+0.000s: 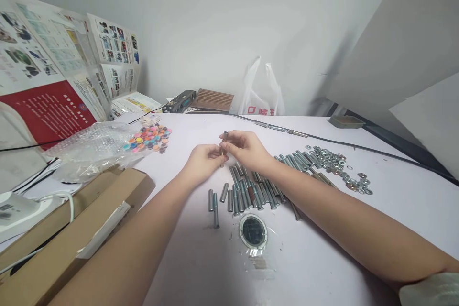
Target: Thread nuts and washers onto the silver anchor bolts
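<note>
My left hand [203, 158] and my right hand [245, 147] meet above the white table [394, 210], both pinching one upright metal bolt [224, 139]. The left fingers hold its lower shaft and the right fingers close around its upper end. Just below the hands lies a row of metal bolts and sleeves [247, 193]. Two more bolts [213, 203] lie apart to the left of that row. A heap of nuts and washers [333, 160] sits to the right, beyond my right forearm.
A round lidded tin [253, 231] stands near the front. Coloured buttons [149, 137] and a clear plastic bag [89, 148] lie at the left, beside a cardboard box [68, 239]. A black cable [358, 146] crosses the back; brochures [53, 71] lean against the wall.
</note>
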`<state>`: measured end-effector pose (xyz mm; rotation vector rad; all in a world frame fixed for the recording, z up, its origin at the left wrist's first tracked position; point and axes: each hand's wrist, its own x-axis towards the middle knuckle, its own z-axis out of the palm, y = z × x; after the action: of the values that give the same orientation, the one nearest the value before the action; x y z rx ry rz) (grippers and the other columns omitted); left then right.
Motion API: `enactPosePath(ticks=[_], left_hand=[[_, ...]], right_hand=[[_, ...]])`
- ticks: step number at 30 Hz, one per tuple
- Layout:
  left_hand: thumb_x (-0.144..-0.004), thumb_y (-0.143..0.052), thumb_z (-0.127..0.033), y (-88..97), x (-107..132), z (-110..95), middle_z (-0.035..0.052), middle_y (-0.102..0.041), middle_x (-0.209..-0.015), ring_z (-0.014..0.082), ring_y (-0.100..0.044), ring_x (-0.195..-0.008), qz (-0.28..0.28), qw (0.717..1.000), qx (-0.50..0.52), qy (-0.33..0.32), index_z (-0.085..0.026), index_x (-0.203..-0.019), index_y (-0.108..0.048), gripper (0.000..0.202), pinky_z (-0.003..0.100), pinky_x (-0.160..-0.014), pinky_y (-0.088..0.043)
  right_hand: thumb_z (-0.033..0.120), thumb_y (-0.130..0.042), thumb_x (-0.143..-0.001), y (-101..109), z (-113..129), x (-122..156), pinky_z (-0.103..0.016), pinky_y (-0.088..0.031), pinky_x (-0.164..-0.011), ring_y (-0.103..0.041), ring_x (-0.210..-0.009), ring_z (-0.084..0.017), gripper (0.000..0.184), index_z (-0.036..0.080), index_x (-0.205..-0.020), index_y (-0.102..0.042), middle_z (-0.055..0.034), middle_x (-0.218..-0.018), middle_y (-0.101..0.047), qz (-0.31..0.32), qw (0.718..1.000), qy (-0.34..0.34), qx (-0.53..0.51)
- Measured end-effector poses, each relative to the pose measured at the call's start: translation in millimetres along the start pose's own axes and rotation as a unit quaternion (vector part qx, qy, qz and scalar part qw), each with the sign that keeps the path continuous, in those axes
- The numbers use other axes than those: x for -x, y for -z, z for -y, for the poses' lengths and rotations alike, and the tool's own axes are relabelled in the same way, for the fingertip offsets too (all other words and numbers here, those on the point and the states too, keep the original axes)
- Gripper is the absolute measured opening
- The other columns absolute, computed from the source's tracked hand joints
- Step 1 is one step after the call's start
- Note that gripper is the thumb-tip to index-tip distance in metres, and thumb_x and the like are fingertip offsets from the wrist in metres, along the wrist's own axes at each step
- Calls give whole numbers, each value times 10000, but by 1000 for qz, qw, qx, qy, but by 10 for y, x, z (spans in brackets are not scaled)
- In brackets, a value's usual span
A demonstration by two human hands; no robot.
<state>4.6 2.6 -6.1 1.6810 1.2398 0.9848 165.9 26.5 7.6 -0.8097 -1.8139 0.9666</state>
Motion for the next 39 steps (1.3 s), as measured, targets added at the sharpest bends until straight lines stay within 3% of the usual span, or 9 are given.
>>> enactPosePath(ticks=[4, 11, 17, 21, 26, 29, 33, 36, 39], left_hand=[[-754, -661, -328, 3, -13, 40, 92, -711, -885, 203, -654, -804, 6, 1000, -7, -8, -100, -941, -689, 296, 320, -785, -491], [-720, -657, -290, 13, 4, 62, 87, -710, -868, 231, -664, -859, 27, 998, -49, 9, -110, -879, -685, 242, 338, -794, -498], [-693, -586, -153, 96, 3, -22, 104, -703, -1016, 213, -660, -956, -24, 999, -48, -3, -143, -1171, -588, 478, 325, -866, -503], [-776, -628, -320, 89, -6, -82, 87, -706, -1027, 215, -652, -983, -80, 995, -42, -47, -158, -1020, -683, 299, 309, -891, -507], [-738, -706, -418, 54, 14, -130, 64, -724, -948, 227, -665, -906, -56, 995, -84, -8, -182, -912, -733, 295, 300, -851, -518], [-725, -719, -443, 61, 17, -131, 46, -725, -944, 220, -665, -888, -66, 992, -111, 10, -202, -902, -727, 300, 285, -823, -515], [-740, -704, -467, 70, 11, -128, 24, -725, -915, 202, -664, -885, -60, 990, -123, 22, -218, -918, -711, 306, 256, -797, -509], [-740, -704, -464, 53, 19, -155, 12, -725, -849, 189, -665, -861, -58, 990, -123, 27, -223, -915, -695, 297, 250, -811, -507], [-728, -706, -472, 9, 36, -211, -5, -723, -827, 187, -664, -830, -64, 989, -126, 37, -232, -908, -691, 300, 272, -814, -520]], right_hand=[[214, -589, -829, -13, -4, 28, -298, -516, -803, -636, -851, -145, 149, 126, -933, -651, -62, -944, -690, 17, 999, 25, 41], [247, -598, -831, -15, -56, 72, -278, -491, -807, -634, -869, -142, 201, 125, -978, -658, -66, -983, -689, 32, 996, 4, 85], [234, -575, -824, 19, -196, 123, -259, -457, -683, -611, -735, -136, 166, 116, -909, -655, -53, -822, -679, 94, 989, -38, 111], [246, -585, -805, -8, -236, 138, -248, -433, -654, -590, -701, -131, 159, 117, -852, -664, -39, -773, -666, 87, 982, -41, 161], [283, -604, -798, 26, -63, 132, -273, -451, -692, -616, -757, -157, 270, 110, -981, -703, -75, -867, -699, 96, 968, -83, 216], [325, -659, -775, 324, 242, 151, -303, -463, -703, -614, -757, -171, 372, 95, -1065, -693, -108, -953, -699, 95, 953, -119, 263], [325, -595, -835, 1182, 543, 316, -302, -433, -628, -591, -688, -158, 235, 136, -868, -730, -83, -845, -693, 30, 937, -133, 322], [349, -603, -807, 1907, 450, 627, -301, -368, -536, -542, -580, -150, 244, 136, -808, -724, -82, -733, -663, -34, 868, -242, 432], [340, -614, -772, 2396, 203, 1014, -300, -392, -563, -576, -644, -172, 221, 151, -786, -728, -81, -763, -675, -31, 811, -338, 477]])
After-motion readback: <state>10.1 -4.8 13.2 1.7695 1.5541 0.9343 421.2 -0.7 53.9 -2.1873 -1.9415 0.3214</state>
